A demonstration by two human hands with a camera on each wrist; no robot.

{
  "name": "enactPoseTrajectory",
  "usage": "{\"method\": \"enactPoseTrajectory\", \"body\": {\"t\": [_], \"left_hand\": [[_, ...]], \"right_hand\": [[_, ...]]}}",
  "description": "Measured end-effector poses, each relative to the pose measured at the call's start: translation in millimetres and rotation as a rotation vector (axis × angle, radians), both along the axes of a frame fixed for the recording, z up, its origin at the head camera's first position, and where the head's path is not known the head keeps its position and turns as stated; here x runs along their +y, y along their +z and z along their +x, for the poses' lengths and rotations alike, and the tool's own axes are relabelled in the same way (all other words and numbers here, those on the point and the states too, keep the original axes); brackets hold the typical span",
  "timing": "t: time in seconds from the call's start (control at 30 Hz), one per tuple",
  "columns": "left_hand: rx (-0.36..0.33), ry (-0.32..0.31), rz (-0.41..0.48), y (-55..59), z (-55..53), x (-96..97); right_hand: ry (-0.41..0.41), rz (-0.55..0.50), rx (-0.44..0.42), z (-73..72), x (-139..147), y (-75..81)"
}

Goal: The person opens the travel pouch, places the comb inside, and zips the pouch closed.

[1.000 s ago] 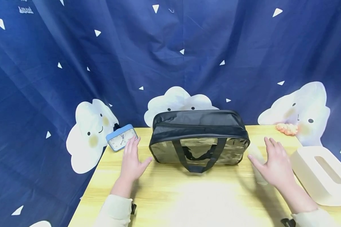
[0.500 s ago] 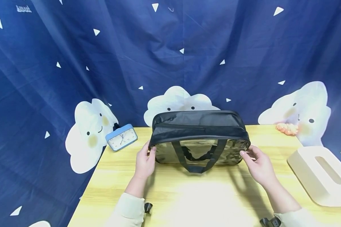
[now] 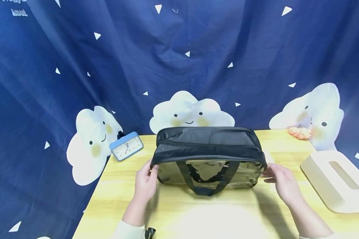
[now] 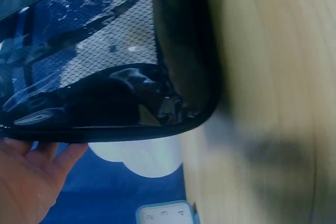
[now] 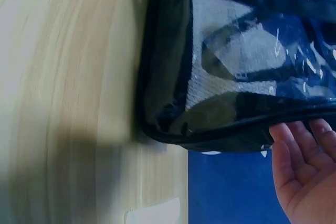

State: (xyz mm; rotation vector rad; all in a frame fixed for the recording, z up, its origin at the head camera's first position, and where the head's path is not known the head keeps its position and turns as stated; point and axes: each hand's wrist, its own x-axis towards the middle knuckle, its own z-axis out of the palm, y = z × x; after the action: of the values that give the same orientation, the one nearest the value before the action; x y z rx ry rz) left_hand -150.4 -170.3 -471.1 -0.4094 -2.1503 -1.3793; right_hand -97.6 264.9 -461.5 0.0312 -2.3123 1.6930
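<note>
A black toiletry bag with a see-through front and a drooping strap handle stands on the wooden table, its zipped top facing up. My left hand pinches its left edge, thumb on the front and fingers behind. In the left wrist view those fingertips meet the dark seam. My right hand is at the bag's right end, fingers loosely bent and fingertips against the edge. The right wrist view shows the fingertips at the seam, with no thumb over the front. Mesh shows through the clear panel.
A blue alarm clock stands at the back left. On the right are a cream tissue box and, farther back, an orange scrunchie. A pale comb lies partly hidden by the right hand. A blue cloud-print curtain hangs behind the table.
Both hands came in from the sides and took hold of the bag's ends. The bag then moved nearer to me, and the right thumb left its front.
</note>
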Motion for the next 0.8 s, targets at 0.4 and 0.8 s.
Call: {"method": "enactPoseTrajectory", "body": {"t": [0.4,0.8], "left_hand": [[0.052,-0.022,0.079,4.6,25.6,3.1],[0.246,-0.019,0.266,14.1,24.3,12.6]], "right_hand": [[0.009,-0.159,-0.225,-11.5,11,-0.3],[0.089,-0.111,-0.270,-22.4,18,-25.7]]}}
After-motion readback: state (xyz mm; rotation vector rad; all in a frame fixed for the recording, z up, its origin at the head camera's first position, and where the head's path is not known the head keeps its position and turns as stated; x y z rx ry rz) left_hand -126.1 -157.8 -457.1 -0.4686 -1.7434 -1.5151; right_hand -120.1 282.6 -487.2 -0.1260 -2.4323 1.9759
